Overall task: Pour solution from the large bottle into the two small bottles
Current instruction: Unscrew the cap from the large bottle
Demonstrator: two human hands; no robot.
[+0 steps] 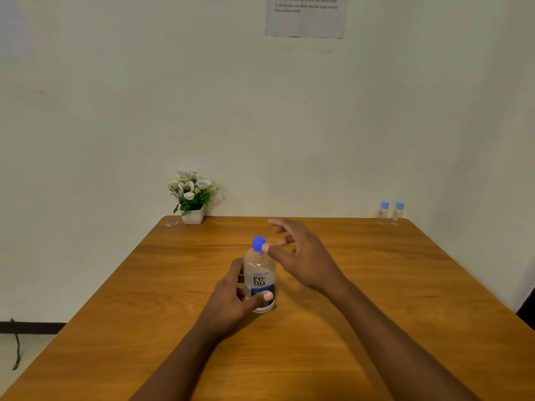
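Clear plastic, blue cap (258, 243): the large bottle (259, 277) stands upright on the wooden table (333, 342), gripped low by the left hand (235, 298). Beside the cap, the right hand (301, 256) is spread loose, its thumb tip touching the cap. Two small bottles (390, 213), capped, stand well beyond that hand, toward its right.
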